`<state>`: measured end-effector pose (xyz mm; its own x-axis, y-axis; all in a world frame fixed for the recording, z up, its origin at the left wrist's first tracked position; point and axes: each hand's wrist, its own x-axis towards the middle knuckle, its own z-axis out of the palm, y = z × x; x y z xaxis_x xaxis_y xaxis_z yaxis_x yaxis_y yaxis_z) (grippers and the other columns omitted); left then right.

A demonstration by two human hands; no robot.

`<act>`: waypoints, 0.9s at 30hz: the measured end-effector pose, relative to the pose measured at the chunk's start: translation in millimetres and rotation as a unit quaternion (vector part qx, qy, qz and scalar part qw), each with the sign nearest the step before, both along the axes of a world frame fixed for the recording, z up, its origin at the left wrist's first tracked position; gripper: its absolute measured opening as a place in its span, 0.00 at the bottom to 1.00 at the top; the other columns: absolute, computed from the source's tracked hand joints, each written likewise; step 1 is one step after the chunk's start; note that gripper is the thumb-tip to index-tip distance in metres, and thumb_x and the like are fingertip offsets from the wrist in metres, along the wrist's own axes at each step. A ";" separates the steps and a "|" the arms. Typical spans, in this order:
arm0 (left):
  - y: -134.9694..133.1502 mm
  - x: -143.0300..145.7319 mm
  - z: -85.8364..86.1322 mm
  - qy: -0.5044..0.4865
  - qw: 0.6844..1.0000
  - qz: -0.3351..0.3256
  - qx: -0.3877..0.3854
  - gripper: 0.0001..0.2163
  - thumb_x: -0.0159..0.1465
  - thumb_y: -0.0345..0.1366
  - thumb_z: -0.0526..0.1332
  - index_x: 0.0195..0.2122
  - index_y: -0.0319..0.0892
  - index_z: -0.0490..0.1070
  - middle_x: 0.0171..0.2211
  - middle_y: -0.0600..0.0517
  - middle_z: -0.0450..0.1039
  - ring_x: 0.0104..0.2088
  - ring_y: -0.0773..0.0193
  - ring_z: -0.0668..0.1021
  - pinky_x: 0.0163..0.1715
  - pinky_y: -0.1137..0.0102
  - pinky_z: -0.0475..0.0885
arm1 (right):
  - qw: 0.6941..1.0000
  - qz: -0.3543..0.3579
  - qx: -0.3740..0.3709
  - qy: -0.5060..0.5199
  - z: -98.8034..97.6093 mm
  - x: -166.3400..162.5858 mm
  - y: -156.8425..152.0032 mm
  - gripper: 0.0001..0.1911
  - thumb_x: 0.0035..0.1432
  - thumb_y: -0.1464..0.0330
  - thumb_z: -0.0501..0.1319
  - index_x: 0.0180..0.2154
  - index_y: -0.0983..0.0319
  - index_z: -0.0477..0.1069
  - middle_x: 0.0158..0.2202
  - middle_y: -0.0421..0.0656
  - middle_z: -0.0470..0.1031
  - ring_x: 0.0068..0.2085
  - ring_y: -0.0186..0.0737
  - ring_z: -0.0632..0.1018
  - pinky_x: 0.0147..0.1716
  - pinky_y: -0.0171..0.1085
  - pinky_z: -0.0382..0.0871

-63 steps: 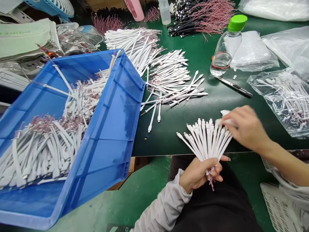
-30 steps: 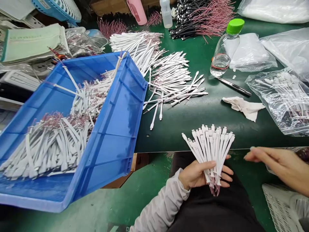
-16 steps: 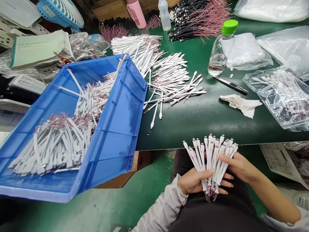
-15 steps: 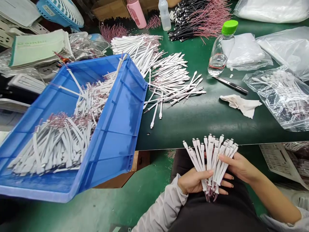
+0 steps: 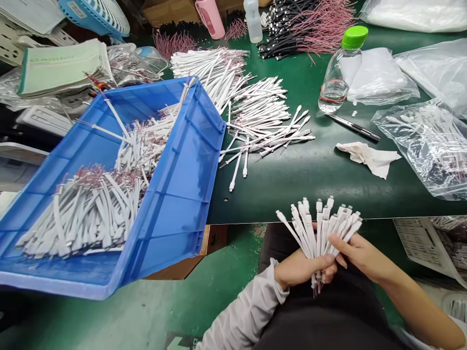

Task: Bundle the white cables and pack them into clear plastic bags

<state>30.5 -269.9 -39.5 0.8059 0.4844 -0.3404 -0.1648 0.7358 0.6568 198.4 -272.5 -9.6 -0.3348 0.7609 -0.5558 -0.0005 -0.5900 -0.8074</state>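
Note:
A fanned bundle of short white cables [image 5: 319, 228], plugs upward and pinkish wire ends downward, is held above my lap at the table's front edge. My left hand [image 5: 304, 268] wraps its lower part, the thumb across the front. My right hand [image 5: 359, 255] grips the bundle's right side with thumb and fingers. To the left, a tilted blue bin [image 5: 175, 194] holds many more white cables [image 5: 87, 211]. Loose white cables [image 5: 260, 109] lie in piles on the green table [image 5: 270, 187] beyond my hands.
On the table are a green-capped bottle [image 5: 337, 78], a black utility knife [image 5: 353, 127], a crumpled white cloth [image 5: 368, 158] and a clear bag of cables [image 5: 430, 146]. Black cables with red wires [image 5: 292, 29] lie at the back, near a pink bottle [image 5: 210, 19].
My left hand has closed more tightly round the lower bundle, its fingers drawing in. The lower ends have come together. The view has shifted slightly.

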 end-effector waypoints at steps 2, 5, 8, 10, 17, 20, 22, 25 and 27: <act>4.3 3.9 16.3 0.100 0.986 0.051 0.122 0.19 0.65 0.50 0.52 0.33 0.38 0.71 0.23 0.53 0.63 0.25 0.68 0.68 0.32 0.71 0.66 | 0.998 0.019 0.044 -0.043 5.1 -8.2 -4.3 0.26 0.54 0.50 0.61 0.45 0.63 0.71 0.27 0.43 0.74 0.29 0.43 0.77 0.32 0.42 0.74; 6.4 10.9 42.9 0.225 0.931 0.110 0.265 0.14 0.66 0.41 0.52 0.46 0.40 0.70 0.37 0.47 0.71 0.40 0.59 0.73 0.46 0.66 0.66 | 0.977 -0.038 0.144 -0.155 14.1 -21.9 -9.3 0.33 0.45 0.55 0.69 0.51 0.60 0.66 0.44 0.47 0.75 0.47 0.51 0.75 0.49 0.47 0.69; 6.2 14.7 55.8 0.256 0.909 0.126 0.303 0.20 0.63 0.37 0.57 0.56 0.42 0.64 0.52 0.43 0.67 0.53 0.53 0.69 0.55 0.63 0.61 | 0.962 -0.139 0.160 -0.172 20.9 -27.0 -5.9 0.24 0.54 0.58 0.64 0.51 0.57 0.67 0.51 0.47 0.73 0.54 0.48 0.72 0.58 0.48 0.60; 8.6 13.6 52.4 0.237 0.930 0.103 0.261 0.22 0.59 0.39 0.61 0.55 0.40 0.65 0.52 0.42 0.67 0.54 0.51 0.69 0.55 0.61 0.62 | 0.977 -0.156 0.116 -0.092 25.0 -23.6 1.7 0.19 0.60 0.58 0.58 0.51 0.57 0.69 0.51 0.47 0.73 0.54 0.48 0.72 0.59 0.48 0.60; 15.0 0.0 15.8 -0.085 0.991 -0.061 -0.081 0.25 0.57 0.50 0.62 0.45 0.30 0.72 0.31 0.43 0.75 0.32 0.58 0.78 0.39 0.62 0.73 | 0.984 -0.004 -0.100 0.144 17.6 -7.7 16.4 0.24 0.54 0.61 0.65 0.53 0.60 0.71 0.43 0.49 0.79 0.40 0.45 0.80 0.39 0.40 0.75; 8.3 -3.8 11.5 -0.066 0.994 0.032 -0.081 0.21 0.59 0.43 0.63 0.49 0.33 0.71 0.36 0.41 0.77 0.37 0.58 0.79 0.42 0.64 0.72 | 0.978 -0.033 -0.147 0.142 -2.7 -4.7 8.6 0.22 0.51 0.59 0.66 0.44 0.66 0.75 0.15 0.39 0.69 0.13 0.30 0.66 0.14 0.31 0.65; 4.1 -5.4 10.2 -0.082 0.989 0.046 -0.116 0.23 0.58 0.40 0.65 0.53 0.35 0.68 0.42 0.40 0.76 0.40 0.55 0.79 0.42 0.63 0.72 | 0.972 -0.048 -0.170 0.154 -13.1 -1.6 3.6 0.20 0.48 0.58 0.67 0.38 0.68 0.75 0.09 0.32 0.56 0.10 0.26 0.56 0.09 0.27 0.55; 0.8 -6.4 7.3 -0.104 0.981 0.033 -0.163 0.26 0.58 0.40 0.65 0.56 0.35 0.66 0.45 0.37 0.75 0.41 0.52 0.80 0.38 0.64 0.74 | 0.968 -0.041 -0.177 0.174 -18.3 3.8 0.7 0.19 0.47 0.59 0.68 0.34 0.67 0.73 0.10 0.31 0.55 0.10 0.24 0.55 0.08 0.26 0.51; 0.3 -6.3 4.9 -0.108 0.978 0.038 -0.174 0.25 0.59 0.41 0.64 0.55 0.34 0.66 0.45 0.37 0.75 0.40 0.53 0.80 0.35 0.66 0.74 | 0.968 -0.035 -0.168 0.181 -17.2 6.4 1.5 0.18 0.48 0.59 0.68 0.33 0.68 0.73 0.10 0.32 0.57 0.11 0.23 0.54 0.09 0.26 0.50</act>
